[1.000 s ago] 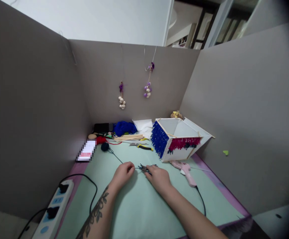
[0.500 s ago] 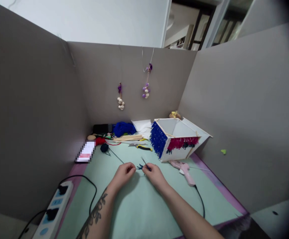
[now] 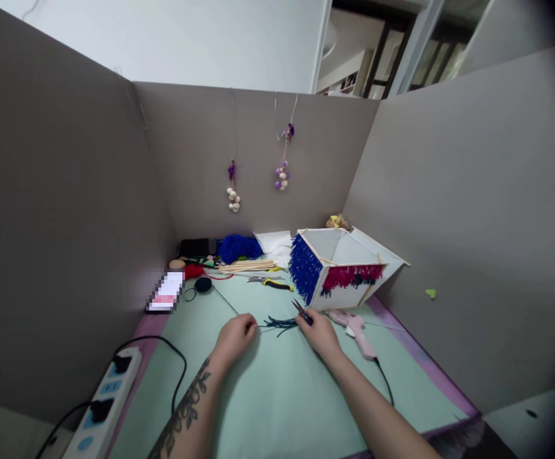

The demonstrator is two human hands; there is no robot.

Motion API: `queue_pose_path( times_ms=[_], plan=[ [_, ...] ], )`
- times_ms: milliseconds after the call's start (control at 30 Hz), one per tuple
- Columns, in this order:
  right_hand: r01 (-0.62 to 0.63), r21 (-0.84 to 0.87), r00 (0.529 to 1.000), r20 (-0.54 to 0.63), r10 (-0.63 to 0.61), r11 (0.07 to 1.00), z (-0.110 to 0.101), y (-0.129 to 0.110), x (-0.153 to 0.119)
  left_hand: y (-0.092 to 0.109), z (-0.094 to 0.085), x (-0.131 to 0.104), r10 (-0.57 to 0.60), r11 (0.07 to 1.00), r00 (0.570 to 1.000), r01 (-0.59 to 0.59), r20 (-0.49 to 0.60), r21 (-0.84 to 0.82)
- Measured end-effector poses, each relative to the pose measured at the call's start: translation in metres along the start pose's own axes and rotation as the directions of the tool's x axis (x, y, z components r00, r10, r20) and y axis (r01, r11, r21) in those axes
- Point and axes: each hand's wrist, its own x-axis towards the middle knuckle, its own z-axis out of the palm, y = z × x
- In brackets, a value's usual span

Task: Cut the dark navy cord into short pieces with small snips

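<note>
Snips [image 3: 302, 312] in right hand [image 3: 323, 331], tips up-left

Soft even indoor light, faint shadows, wide-angle bending, dark right-edge vignette.

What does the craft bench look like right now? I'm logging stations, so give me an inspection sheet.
Surface: pale green mat with a pink border.
Job's things: dark yarn strands lying between the hands; a strand runs back to a dark yarn ball.
Clutter: fringed white box, pink glue gun, yellow-handled pliers, blue yarn, wooden sticks.
Hands: left hand pinches the strand; right hand holds small scissors.
Cables: power strip with black plugs; glue gun cord.
Surroundings: grey partition walls; two bead strings hanging.
</note>
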Motion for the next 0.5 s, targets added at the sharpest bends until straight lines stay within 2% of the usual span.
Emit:
queue_pose_path(
  times_ms=[67,133,267,400,500],
  plan=[
    [0.022,0.051,1.000,0.002,-0.022,0.998,-0.005,-0.003,-0.005,-0.001,0.002,0.000,0.011,1.000,1.000,-0.012,-0.014,-0.018],
    [0.087,0.032,0.996,0.027,-0.087,0.996,-0.011,-0.010,-0.014,-0.002,0.003,0.001,0.020,0.999,0.999,-0.021,-0.025,-0.045],
    [0.297,-0.205,0.951,0.150,-0.270,0.932,-0.019,-0.034,-0.033,-0.003,0.005,0.002,0.033,0.993,0.999,-0.036,-0.030,-0.110],
    [0.387,-0.317,0.919,0.211,-0.333,0.866,-0.006,-0.056,-0.040,-0.003,0.008,0.003,0.041,0.983,0.999,-0.045,-0.028,-0.178],
    [0.354,-0.304,0.933,0.182,-0.311,0.884,0.005,-0.055,-0.034,-0.005,0.008,0.003,0.049,0.973,0.999,-0.053,-0.023,-0.223]
  ],
)
